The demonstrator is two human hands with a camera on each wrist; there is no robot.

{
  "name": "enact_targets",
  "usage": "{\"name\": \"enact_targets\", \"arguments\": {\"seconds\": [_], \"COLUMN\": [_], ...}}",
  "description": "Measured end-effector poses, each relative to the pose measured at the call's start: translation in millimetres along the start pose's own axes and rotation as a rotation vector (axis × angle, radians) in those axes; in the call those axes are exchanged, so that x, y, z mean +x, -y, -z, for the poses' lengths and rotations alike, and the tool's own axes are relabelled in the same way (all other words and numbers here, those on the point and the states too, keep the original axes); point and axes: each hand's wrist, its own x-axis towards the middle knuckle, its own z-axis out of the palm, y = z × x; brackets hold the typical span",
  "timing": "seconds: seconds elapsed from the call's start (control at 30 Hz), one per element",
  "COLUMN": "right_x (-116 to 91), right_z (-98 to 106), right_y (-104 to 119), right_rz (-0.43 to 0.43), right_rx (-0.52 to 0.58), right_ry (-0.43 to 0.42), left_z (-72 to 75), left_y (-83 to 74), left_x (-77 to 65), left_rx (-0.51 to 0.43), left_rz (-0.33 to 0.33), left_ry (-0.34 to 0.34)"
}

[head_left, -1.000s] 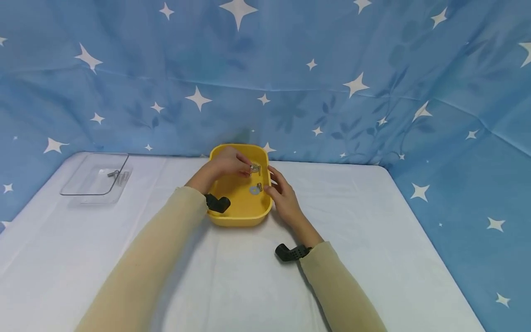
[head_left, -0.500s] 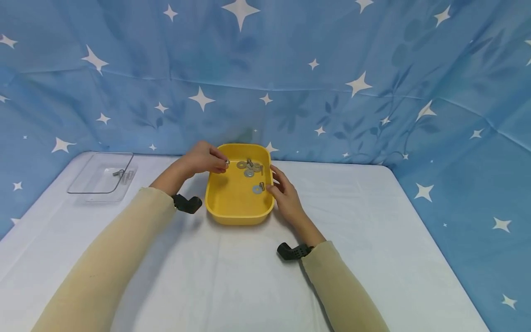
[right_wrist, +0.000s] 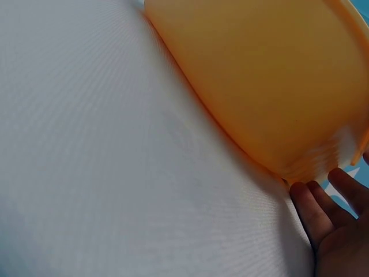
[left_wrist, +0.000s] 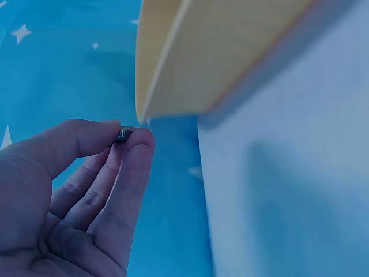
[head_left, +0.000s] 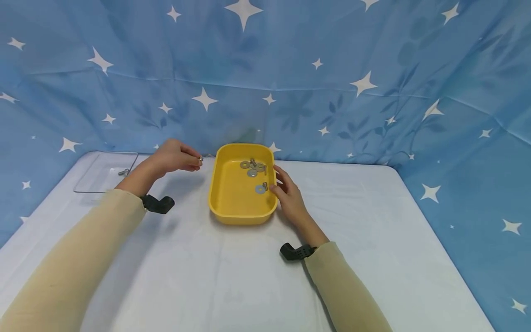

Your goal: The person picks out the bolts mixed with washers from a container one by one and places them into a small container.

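My left hand [head_left: 176, 157] is in the air left of the yellow tray, pinching a small metal bolt [left_wrist: 124, 134] between thumb and index finger. Fingertips cover most of the bolt; a few thread-like ridges show. At the yellow tray's [head_left: 232, 203] right side, my right hand [head_left: 290, 198] holds the rim, thumb over the edge and the other fingers against the outer wall. Inside the tray lie several flat washers [head_left: 252, 173], a bolt [head_left: 253, 162] near the back, a thin pin-like piece [head_left: 265, 170] and another bolt [head_left: 265, 186] beside a washer [head_left: 260, 189].
A clear plastic box [head_left: 93, 177] stands at the table's back left, with metal bolts [head_left: 123, 172] in it; my left forearm hides part of it. Behind the white-covered table [head_left: 232, 276] hangs a blue curtain [head_left: 265, 69] with stars.
My left hand has come up out of the yellow tray and moved left with the bolt, toward the clear box. The right hand has stayed on the tray's rim.
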Motion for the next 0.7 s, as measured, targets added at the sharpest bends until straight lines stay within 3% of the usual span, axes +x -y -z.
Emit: {"name": "enact_targets", "arguments": {"seconds": [0.23,0.7], "right_x": [0.1,1.6], "right_z": [-0.1,0.0], "right_y": [-0.5,-2.1], "right_rz": [-0.002,-0.012], "right_rx": [-0.008,0.002], "right_ry": [-0.003,-0.002], "left_z": [20.0,59.9], "left_y": [19.9,62.7], "left_x": [-9.7,-31.2], "left_rx": [0.016,-0.006], "left_rz": [0.061,0.084], "left_ry": [-0.053,-0.132]}}
